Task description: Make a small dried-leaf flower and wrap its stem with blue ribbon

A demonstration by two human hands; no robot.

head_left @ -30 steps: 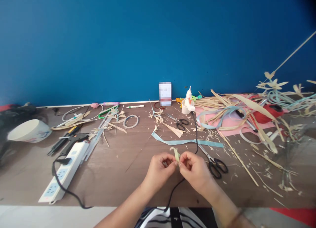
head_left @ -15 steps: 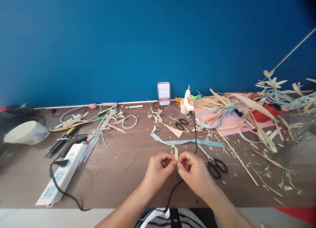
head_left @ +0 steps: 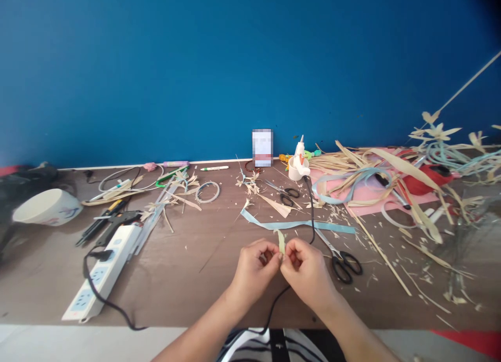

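Note:
Between my fingertips a short pale green strip [head_left: 281,242] stands up, its lower end pinched. My left hand [head_left: 258,265] grips it from the left side. Opposite, my right hand [head_left: 305,268] pinches it too, and the two hands meet at the thumbs. Just beyond them a light blue ribbon [head_left: 289,225] lies across the table. Black-handled scissors [head_left: 344,265] rest open beside my right hand. A black cord [head_left: 274,312] runs beneath my hands.
A white glue gun [head_left: 300,161] stands in a cup at the back. Farther left are a second pair of scissors [head_left: 289,195], a clear ring [head_left: 207,193], a power strip [head_left: 102,273] and a white bowl [head_left: 47,208]. Straw strips [head_left: 348,166] pile up on the right.
The strip's curled top looks straighter and narrower now. Both hands keep their pinch in nearly the same place. The whole view has shifted slightly.

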